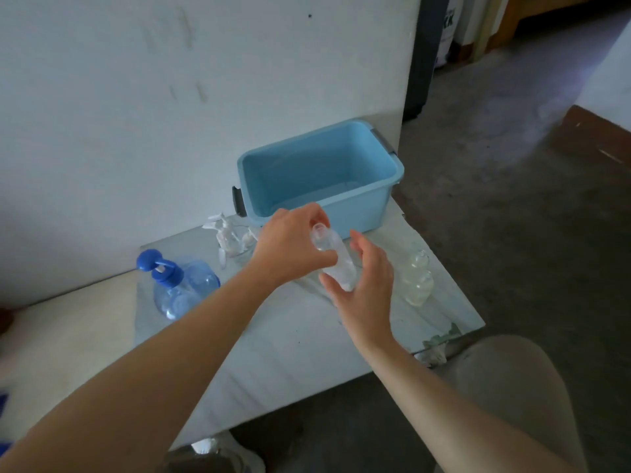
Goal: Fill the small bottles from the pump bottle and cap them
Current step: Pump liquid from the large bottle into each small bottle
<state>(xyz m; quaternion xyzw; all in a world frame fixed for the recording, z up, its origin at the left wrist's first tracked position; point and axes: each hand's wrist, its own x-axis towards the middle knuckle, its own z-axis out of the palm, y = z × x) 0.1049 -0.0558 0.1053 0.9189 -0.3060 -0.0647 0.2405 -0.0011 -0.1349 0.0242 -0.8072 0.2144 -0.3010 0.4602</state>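
Note:
My left hand [292, 245] grips a small clear bottle [336, 259] near its open neck, holding it tilted above the white table [273, 343]. My right hand [367, 285] is spread open beside and under the bottle's lower end, fingers close to it. The large clear pump bottle [177, 288] with a blue pump head stands at the table's left. Two small filled bottles [418, 276] stand to the right of my hands. Several white pump caps and small clear bottles [228, 237] lie near the wall behind my left hand.
A light blue plastic tub [372, 199] sits at the table's back right against the white wall. Dark concrete floor lies right of the table. My knee [512, 387] shows at the lower right, and another bottle [211, 455] is on the floor below the table's front edge.

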